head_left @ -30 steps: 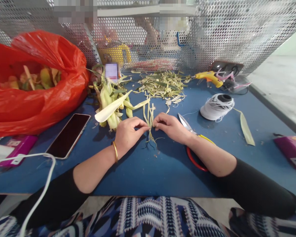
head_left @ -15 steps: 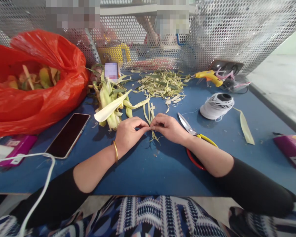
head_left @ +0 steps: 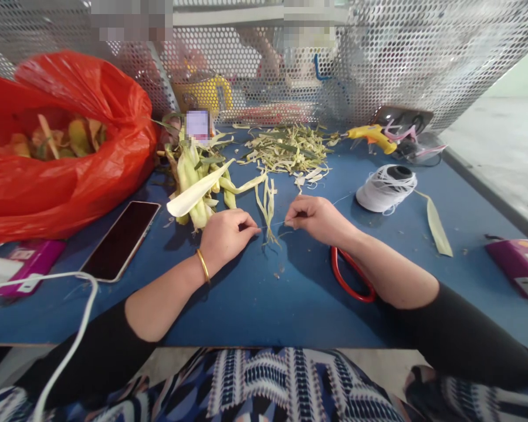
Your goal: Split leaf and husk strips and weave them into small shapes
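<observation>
A small bundle of corn husk strips (head_left: 268, 202) lies between my hands, its thin ends toward me. White thread (head_left: 273, 225) runs across the bundle, taut from one hand to the other. My left hand (head_left: 229, 233) pinches the thread just left of the bundle. On the other side, my right hand (head_left: 314, 218) pinches the thread between thumb and fingers. Under my right forearm lie scissors, of which a red handle (head_left: 352, 281) shows; the blades are hidden. Thread trails from behind my right hand to a white spool (head_left: 386, 189).
An open red plastic bag (head_left: 127, 135) bulges at the left. A phone (head_left: 119, 241), corn husks (head_left: 191, 181) and a heap of husk scraps (head_left: 290, 147) lie on the blue table. A yellow glue gun (head_left: 372, 138) rests before the perforated metal screen (head_left: 378, 76). Purple power strips (head_left: 517, 264) lie at both sides.
My hands have drawn apart from the bundle, the right one farther, stretching the thread between them. My right hand and forearm now cover the scissors' blades and yellow handle.
</observation>
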Motion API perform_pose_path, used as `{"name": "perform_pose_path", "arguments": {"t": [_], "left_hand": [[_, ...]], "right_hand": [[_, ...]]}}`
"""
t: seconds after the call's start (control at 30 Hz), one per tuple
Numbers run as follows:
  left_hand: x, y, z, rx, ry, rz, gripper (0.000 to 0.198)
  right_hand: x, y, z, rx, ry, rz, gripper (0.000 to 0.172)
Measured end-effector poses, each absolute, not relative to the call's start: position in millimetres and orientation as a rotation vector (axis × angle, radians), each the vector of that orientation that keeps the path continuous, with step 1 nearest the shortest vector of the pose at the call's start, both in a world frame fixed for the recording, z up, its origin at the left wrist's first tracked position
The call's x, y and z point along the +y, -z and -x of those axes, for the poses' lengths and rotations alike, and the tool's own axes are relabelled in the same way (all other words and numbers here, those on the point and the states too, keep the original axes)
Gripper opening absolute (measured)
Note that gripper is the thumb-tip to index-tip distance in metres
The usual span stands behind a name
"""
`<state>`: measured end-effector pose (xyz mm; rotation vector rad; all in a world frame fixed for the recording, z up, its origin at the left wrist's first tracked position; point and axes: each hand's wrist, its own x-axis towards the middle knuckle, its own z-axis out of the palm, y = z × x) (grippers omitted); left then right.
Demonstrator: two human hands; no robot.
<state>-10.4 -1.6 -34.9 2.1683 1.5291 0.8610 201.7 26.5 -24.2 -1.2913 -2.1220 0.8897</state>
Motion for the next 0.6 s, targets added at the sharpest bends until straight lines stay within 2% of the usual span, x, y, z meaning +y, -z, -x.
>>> {"name": "perform_pose_path", "arguments": {"t": [0.17, 0.4, 0.6], "left_hand": [[-0.1, 33.5, 10.8, 1.585, -0.716, -2.184, 0.012], [-0.9, 31.7, 9.3, 1.575, -0.601, -2.241, 0.013], [3.0, 31.1, 12.0, 1.461, -0.612, -2.115, 0.018]], "right_hand": [[28.8, 25.6, -203.4, -1.950, -1.361, 1.183, 0.008], [18.8, 28.6, -187.2, -1.728, -1.474, 0.892, 0.016], [17.1, 32.9, -184.8, -1.633, -1.649, 0.874, 0.019]]}}
